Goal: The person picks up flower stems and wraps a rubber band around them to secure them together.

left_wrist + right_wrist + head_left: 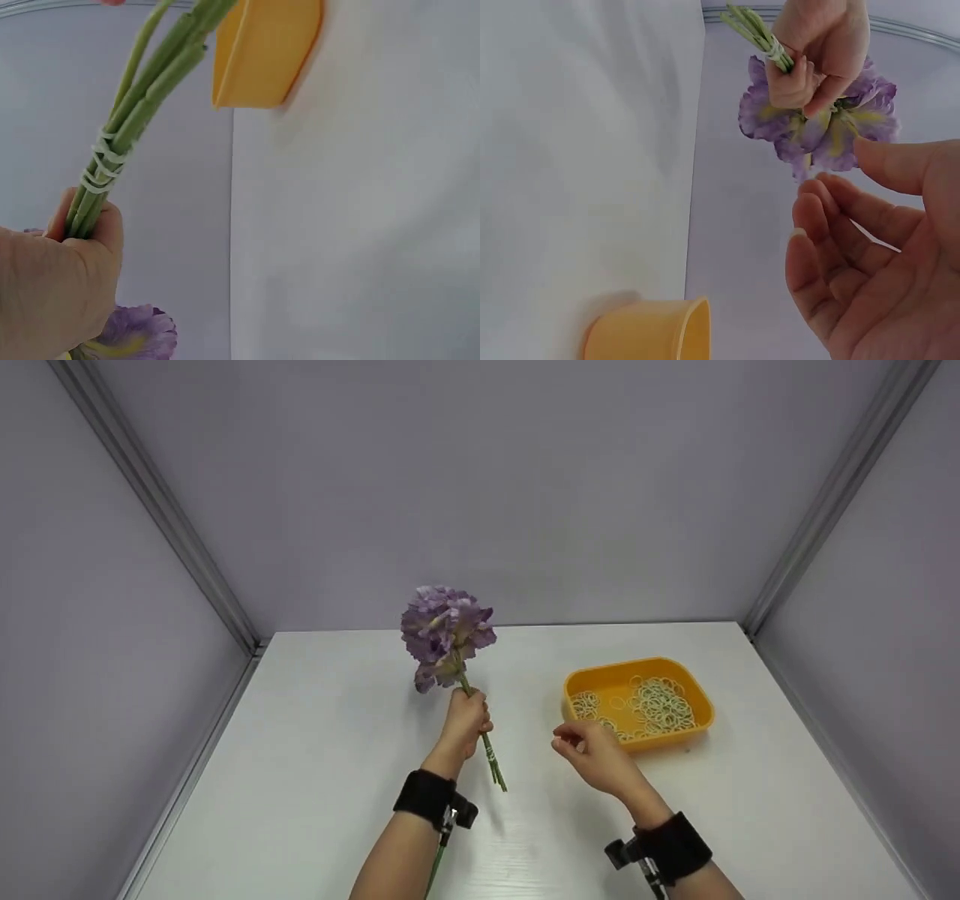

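A bunch of purple flowers [446, 631] is gripped round its green stems by my left hand [463, 724], blooms up and away, stem ends slanting down to the right. Below the fist, a pale rubber band [105, 161] is wound several times round the stems [142, 105], as the left wrist view shows. My right hand [596, 754] hovers by the near left corner of the yellow tray [701, 701]. In the right wrist view its fingers [810, 270] are loosely bent, the thumb apart from them, with nothing between.
Inside the tray lie many pale green rubber bands [664, 705], mostly heaped on its right side. The white table [315, 780] is bounded by grey panels at the back and both sides. Each wrist wears a black strap [427, 799] with a small camera.
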`<state>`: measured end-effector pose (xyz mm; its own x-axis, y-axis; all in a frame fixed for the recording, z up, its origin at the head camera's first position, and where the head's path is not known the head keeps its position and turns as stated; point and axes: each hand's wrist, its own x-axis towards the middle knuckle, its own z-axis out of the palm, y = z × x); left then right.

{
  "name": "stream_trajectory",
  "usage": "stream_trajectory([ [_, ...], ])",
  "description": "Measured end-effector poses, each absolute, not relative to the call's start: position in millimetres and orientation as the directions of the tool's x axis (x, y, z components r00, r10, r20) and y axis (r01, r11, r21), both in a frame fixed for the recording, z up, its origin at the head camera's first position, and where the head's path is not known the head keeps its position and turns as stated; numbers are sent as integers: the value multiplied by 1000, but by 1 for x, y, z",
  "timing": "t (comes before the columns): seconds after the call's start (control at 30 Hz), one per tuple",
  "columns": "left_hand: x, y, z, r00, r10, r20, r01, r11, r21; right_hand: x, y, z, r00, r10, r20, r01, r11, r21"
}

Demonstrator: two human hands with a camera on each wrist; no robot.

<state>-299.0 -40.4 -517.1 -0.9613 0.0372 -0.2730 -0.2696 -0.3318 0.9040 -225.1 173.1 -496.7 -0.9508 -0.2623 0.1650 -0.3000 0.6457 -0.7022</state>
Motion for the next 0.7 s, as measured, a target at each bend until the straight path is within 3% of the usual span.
stream_trajectory([
  [0.13, -299, -42, -527, -978, 22, -208, -209, -95, 973, -230, 182, -495, -952, -149, 266, -284, 756, -589],
  [0.3, -297, -43, -535, -986, 20, -167, -162, 162, 973, -237, 194, -498, -933, -78, 352, -247, 849, -467],
  [0.7, -299, -30, -564, -973, -2, -232, -215, 380, 900, -242, 206, -510, -946, -46, 322, -176, 905, -387],
])
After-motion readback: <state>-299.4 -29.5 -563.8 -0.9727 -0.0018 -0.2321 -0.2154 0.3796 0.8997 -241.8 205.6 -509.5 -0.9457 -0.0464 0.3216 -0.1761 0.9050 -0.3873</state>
